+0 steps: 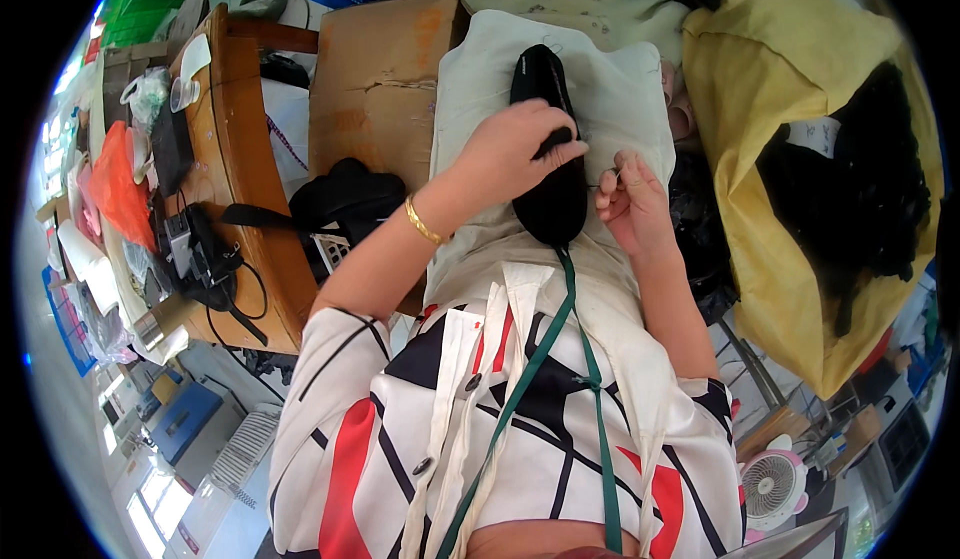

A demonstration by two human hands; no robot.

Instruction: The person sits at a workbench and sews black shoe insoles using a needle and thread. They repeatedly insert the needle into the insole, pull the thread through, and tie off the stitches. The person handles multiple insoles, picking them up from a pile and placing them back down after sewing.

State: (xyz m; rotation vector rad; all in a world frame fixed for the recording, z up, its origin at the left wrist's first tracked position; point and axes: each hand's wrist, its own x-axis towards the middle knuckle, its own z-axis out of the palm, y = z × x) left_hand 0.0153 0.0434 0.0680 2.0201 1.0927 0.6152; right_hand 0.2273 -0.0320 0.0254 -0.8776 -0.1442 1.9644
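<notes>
A long black shoe-shaped piece (pixel 553 204) lies lengthwise on the pale cloth (pixel 470 89) spread over my lap. My left hand (pixel 520 149) reaches across its middle, thumb and fingers curled around the black material. To the right of it, apart from the piece, my right hand (pixel 635 199) is raised with thumb and forefinger pinched together. A thin, needle-like thing (pixel 619 172) shows at those fingertips, too fine to make out fully. A dark green strap (pixel 572 284) runs from below the black piece toward my chest.
A cardboard box (pixel 370 89) stands beyond my left arm, with black items (pixel 345 199) near it. Further left is a wooden table (pixel 235 149) carrying bags and a black device. On the right, a yellow sack (pixel 735 89) holds black pieces (pixel 850 199). A small fan (pixel 773 489) stands lower right.
</notes>
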